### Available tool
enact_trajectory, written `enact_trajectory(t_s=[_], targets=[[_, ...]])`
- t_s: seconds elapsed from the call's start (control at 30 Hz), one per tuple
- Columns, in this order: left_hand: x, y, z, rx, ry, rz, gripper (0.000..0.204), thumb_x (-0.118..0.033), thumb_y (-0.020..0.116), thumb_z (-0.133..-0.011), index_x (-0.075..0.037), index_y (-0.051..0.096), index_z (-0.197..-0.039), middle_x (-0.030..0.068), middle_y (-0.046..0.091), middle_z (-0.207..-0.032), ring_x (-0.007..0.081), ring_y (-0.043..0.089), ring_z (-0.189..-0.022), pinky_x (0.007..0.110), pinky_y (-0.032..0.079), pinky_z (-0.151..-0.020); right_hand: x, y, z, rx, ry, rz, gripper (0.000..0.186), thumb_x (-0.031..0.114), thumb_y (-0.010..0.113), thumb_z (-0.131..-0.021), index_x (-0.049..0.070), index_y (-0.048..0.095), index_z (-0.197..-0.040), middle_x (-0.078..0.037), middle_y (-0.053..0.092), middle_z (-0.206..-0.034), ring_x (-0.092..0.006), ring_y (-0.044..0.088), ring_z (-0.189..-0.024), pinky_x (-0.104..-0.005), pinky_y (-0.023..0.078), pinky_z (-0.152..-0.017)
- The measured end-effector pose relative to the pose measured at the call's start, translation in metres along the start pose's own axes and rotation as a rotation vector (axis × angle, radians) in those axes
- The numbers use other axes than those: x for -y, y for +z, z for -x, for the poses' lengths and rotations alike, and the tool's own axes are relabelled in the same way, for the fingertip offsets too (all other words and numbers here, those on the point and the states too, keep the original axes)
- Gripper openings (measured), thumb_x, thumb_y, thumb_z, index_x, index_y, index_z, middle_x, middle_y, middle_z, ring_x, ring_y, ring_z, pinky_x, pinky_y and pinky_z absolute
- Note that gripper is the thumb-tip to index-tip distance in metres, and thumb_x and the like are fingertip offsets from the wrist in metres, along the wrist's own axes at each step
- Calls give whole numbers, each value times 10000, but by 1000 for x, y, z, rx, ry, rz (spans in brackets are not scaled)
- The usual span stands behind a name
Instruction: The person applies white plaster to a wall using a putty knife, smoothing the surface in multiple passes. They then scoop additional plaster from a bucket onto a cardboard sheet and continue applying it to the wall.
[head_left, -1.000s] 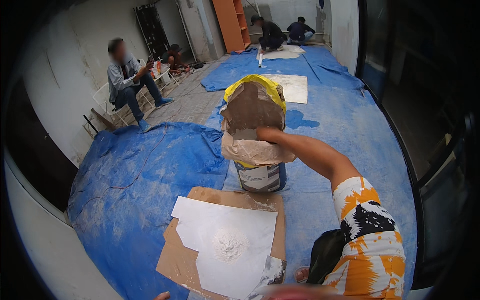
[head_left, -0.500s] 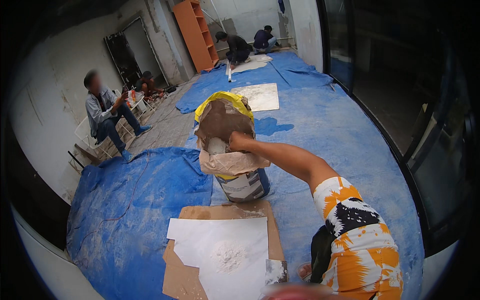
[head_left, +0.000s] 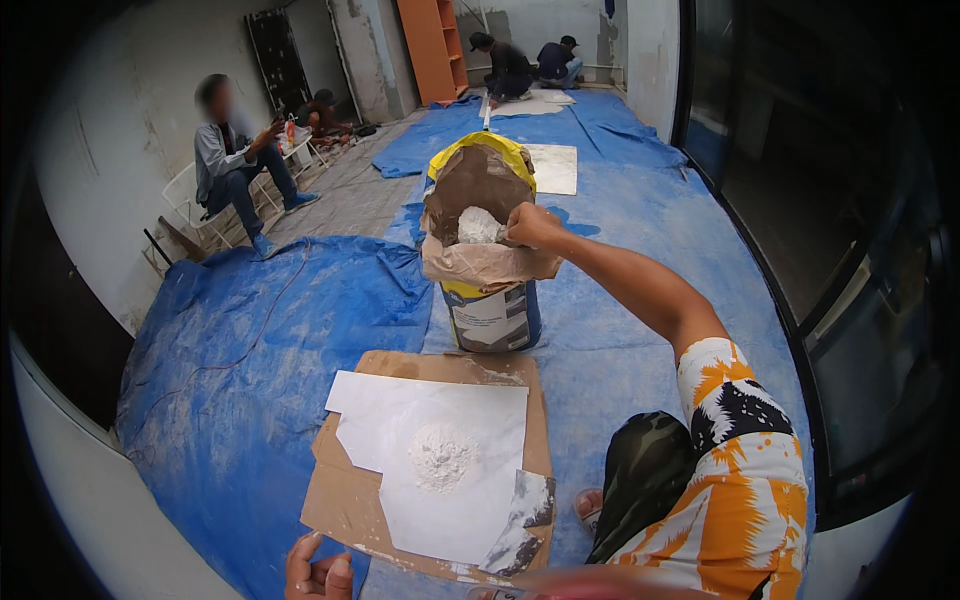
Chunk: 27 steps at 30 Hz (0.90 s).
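My right hand is closed at the right side of the open mouth of a tall paper bag with a yellow rim and rolled-down brown edge. Beside its fingers rises a heap of white powder, apparently on a scoop whose body the powder and the bag hide. In front of the bag, a small mound of powder lies on a white sheet over brown cardboard. At the lower edge my left hand shows partly, its fingers loosely curled and apart, with nothing visible in them, near the cardboard's corner.
Blue tarpaulin covers the floor, with a thin cord across its left part. A person sits on a white chair at left; others crouch at the back near an orange shelf. Dark-framed glass doors line the right.
My right hand has risen from inside the bag toward its right rim, with the heaped powder beside it. My left hand has come into view at the lower edge. The view has shifted.
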<state>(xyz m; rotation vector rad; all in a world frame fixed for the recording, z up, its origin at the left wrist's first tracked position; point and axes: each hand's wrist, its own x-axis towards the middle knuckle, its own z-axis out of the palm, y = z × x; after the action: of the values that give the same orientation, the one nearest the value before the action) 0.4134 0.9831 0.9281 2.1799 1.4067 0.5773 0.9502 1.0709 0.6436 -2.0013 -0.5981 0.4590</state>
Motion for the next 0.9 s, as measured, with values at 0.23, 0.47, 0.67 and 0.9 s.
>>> enact_trajectory(t_s=[0.23, 0.47, 0.67, 0.9], targets=[[3, -19, 15, -51, 69, -40, 420, -189, 662, -900, 10, 588, -1262, 115, 650, -1106, 189, 580, -976, 323, 460, -887, 13, 7, 14, -50, -13, 1, 196, 211, 716, -734, 156, 754, -917, -128, 730, -982, -290, 692, -970, -400, 532, -847], [11, -25, 17, -26, 69, -7, 409, -185, 676, -889, 14, 604, -1239, 110, 650, -1097, 193, 570, -993, 323, 458, -886, 13, 7, 20, -100, -37, 24, 195, 222, 726, -731, 145, 753, -908, -116, 735, -923, -269, 704, -916, -385, 531, -822], [16, -22, 12, -12, 134, -89, 398, -175, 662, -890, 15, 608, -1235, 138, 638, -1175, 205, 568, -1068, 332, 448, -928, 47, -34, 38, -49, -104, -37, 218, 279, 746, -764, 133, 750, -927, -79, 731, -871, -223, 699, -823, -363, 531, -748], [72, -12, -22, -17, 130, 89, 514, -264, 716, -885, 30, 554, -1274, 158, 520, -1309, 193, 622, -981, 297, 496, -844, 74, 26, 96, 151, -332, -241, 245, 168, 692, -894, -20, 695, -1050, -80, 688, -789, -104, 595, -598, -237, 444, -501]])
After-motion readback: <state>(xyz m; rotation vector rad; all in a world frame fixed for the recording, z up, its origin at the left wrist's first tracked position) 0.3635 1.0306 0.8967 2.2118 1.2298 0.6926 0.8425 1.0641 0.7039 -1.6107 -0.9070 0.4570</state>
